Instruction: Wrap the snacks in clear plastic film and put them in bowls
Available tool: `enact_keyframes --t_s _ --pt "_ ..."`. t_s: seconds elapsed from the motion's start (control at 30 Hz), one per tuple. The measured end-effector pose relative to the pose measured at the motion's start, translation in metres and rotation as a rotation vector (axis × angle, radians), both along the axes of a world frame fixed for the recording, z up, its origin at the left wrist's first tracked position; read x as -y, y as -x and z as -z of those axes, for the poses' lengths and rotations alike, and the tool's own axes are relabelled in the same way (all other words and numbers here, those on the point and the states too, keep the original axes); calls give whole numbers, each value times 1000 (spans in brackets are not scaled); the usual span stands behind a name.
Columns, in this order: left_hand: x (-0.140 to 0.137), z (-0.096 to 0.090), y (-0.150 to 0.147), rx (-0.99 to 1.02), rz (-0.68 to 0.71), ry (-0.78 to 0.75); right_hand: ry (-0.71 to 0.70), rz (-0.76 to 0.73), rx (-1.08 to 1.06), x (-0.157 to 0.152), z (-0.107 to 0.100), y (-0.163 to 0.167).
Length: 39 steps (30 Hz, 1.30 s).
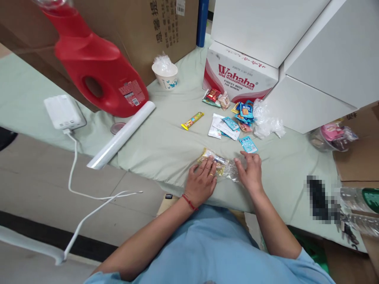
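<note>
My left hand [201, 179] lies flat, fingers stretched out, on a clear plastic bag [231, 171] with small yellow and silver wrapped snacks [220, 159] inside. To its right, my right hand [251, 170] rests with thumb and fingers apart, its thumb at the loose end of the plastic. Just beyond the right fingertips is a light blue sachet [248, 144]. Farther back lie white sachets [217, 125], blue snack packets [245, 110], a yellow snack stick [192, 121] and a red packet [213, 95].
Crumpled clear plastic [266, 120] sits beside a Wahaha carton [237, 75]. Leftward are a red jug [109, 75], a white roll [121, 136], a paper cup [166, 75] and a cabled white power bank [63, 112]. Clear bottles [352, 199] lie at right.
</note>
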<state>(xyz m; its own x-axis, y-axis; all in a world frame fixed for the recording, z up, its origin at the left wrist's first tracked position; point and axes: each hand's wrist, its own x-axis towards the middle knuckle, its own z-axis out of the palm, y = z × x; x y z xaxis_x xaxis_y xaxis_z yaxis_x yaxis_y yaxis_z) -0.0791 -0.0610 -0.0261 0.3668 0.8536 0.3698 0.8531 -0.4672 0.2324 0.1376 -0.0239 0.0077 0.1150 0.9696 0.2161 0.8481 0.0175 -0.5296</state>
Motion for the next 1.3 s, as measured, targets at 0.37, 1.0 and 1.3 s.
enact_keyframes --t_s 0.37,1.0,1.3 --pt "0 0 2 24 1 18 270 -95 -243 9 -11 -16" --pt "-1 2 2 106 26 55 386 268 -597 15 -27 -55" --pt "0 6 2 85 23 57 582 -139 -457 26 -36 -17"
